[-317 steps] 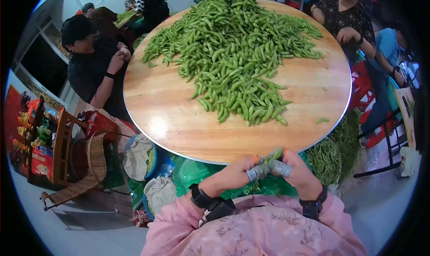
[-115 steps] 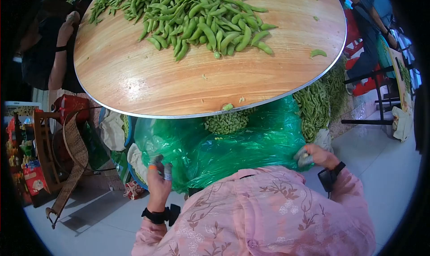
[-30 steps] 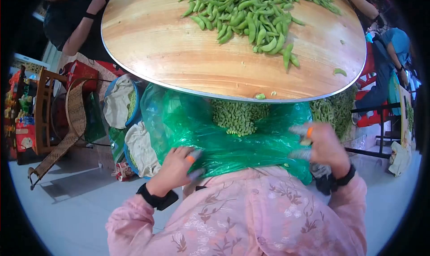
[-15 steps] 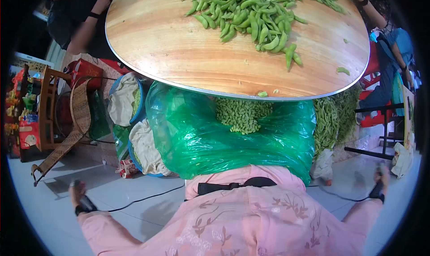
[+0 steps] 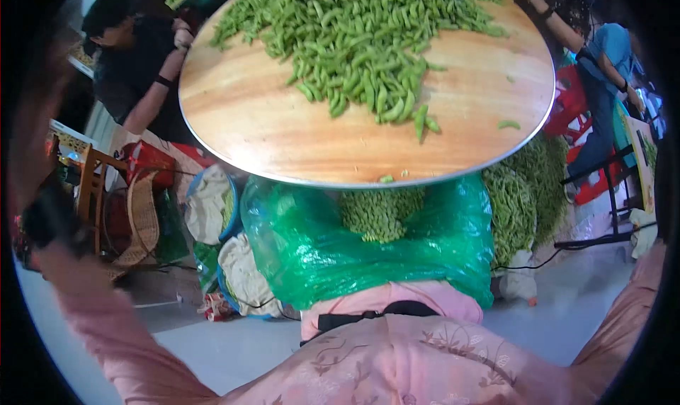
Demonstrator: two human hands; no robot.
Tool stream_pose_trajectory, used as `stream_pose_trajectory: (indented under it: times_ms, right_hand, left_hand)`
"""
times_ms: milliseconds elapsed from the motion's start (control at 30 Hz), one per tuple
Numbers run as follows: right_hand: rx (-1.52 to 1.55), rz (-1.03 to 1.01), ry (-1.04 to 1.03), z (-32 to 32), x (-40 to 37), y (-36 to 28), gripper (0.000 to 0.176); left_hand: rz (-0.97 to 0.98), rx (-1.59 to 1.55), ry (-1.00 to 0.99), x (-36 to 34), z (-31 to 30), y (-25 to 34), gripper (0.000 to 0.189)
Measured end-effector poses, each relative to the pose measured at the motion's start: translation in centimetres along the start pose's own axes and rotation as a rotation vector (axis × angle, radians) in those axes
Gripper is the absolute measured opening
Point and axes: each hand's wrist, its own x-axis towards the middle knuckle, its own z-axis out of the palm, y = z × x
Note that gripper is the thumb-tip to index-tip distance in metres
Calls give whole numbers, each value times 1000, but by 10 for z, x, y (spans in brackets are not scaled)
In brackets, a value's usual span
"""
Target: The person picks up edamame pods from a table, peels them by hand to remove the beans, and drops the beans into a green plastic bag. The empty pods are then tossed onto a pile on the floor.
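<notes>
My left hand (image 5: 35, 132) is raised at the far left edge, dark and smeared by motion, so its fingers cannot be made out. A black band (image 5: 49, 210) circles that wrist. My right sleeve (image 5: 627, 302) rises along the right edge, and the hand beyond it is outside the picture. Before me, a heap of green soybean pods (image 5: 354, 47) covers the far part of a round wooden tabletop (image 5: 283, 139). Under its near edge, a green plastic bag (image 5: 297, 253) lies across my lap, with shelled beans (image 5: 382, 214) in its middle. Neither hand is near the pods.
A person (image 5: 131, 51) in dark clothes sits at the left of the table; another person's forearm (image 5: 567, 33) reaches in at the right. Piled pods (image 5: 513, 207) lie right of the bag. Cloth-covered blue basins (image 5: 244, 274) and a wicker chair (image 5: 142, 210) stand left. A black cable (image 5: 531, 267) runs at right.
Both my arms have swung outward and up from low at the sides; the right hand has left the picture. The view has tilted up, showing more of the pod heap.
</notes>
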Motion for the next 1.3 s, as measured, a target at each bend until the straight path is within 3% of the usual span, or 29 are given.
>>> stream_pose_trajectory:
  times_ms: [100,133,167,200,233,267,300,400,467,533,600,633,667,767,867,1067,1167,1233,1300]
  right_hand:
    - [-122,-91,-152,46,30,89,31]
    - [-183,-132,-182,58,35,121,31]
    - [-239,-170,-203,66,38,151,32]
    - [-371,-241,-228,74,41,178,32]
    - [-735,-412,-270,75,39,207,32]
    - [-1237,-661,-312,74,35,230,32]
    - [-1360,-666,-361,76,27,255,33]
    - [-471,121,-207,74,5,311,27]
    - [-652,215,-190,61,-28,341,20]
    - [-726,276,-152,46,-51,364,21]
    - [-693,323,-105,34,-67,380,21]
    - [-657,371,-60,28,-73,386,20]
    - [-658,371,-60,23,-78,391,20]
    - [-686,360,-13,14,-91,404,19]
    - [-688,354,34,11,-95,415,21]
    - [-706,341,71,25,-91,423,23]
    - [-927,194,21,31,-84,428,24]
    - [-1335,50,-130,36,-75,429,25]
    - [-1448,-2,-252,36,-69,439,26]
  left_hand:
    - [168,-174,-141,66,98,-8,21]
    - [189,146,52,81,125,-25,17]
    - [5,-76,-134,100,148,-45,18]
    - [65,10,-100,101,180,-53,17]
    - [121,97,-62,103,212,-62,18]
    - [43,144,-46,101,239,-85,21]
    - [37,173,-11,94,258,-93,22]
    - [-40,326,28,79,293,-101,22]
    - [-79,318,43,84,303,-113,24]
    - [70,391,126,90,307,-116,20]
    - [51,384,10,95,303,-121,18]
    - [156,402,-77,96,300,-123,20]
    - [261,420,-162,96,297,-125,22]
    - [331,437,-185,89,291,-135,22]
    - [285,519,-227,82,285,-127,18]
    - [397,632,-127,68,289,-133,12]
    - [320,574,-201,61,292,-133,12]
    - [296,597,-194,60,292,-132,12]
    - [271,618,-185,57,292,-130,13]
